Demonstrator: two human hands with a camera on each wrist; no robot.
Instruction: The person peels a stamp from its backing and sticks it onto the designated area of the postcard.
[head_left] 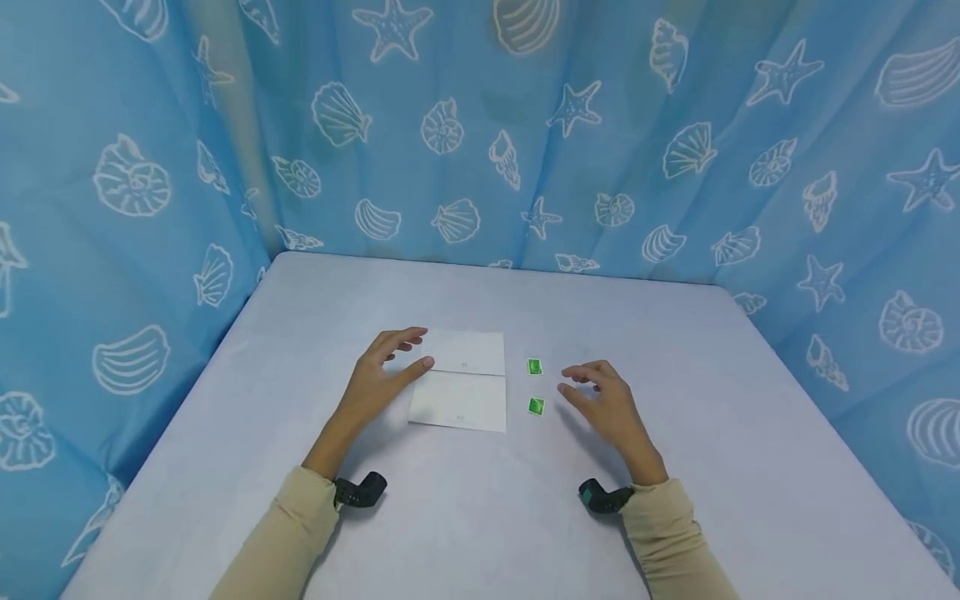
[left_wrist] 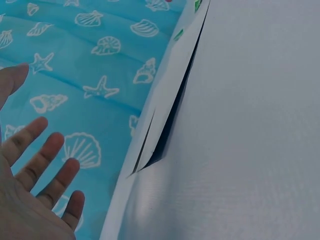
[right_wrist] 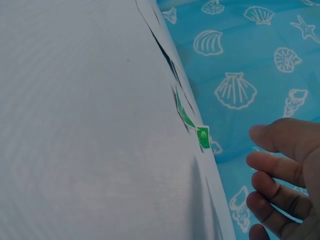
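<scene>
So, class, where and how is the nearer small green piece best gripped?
Probably pinch the nearer small green piece by its right edge, coming from the right: it is thin, looks bowed off the table in the right wrist view, and the right hand is on that side.

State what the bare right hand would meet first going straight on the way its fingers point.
Probably the farther small green, white-bordered rectangular paper piece, just beyond its fingertips in the head view. The right hand seems raised, though, so it might pass above.
</scene>
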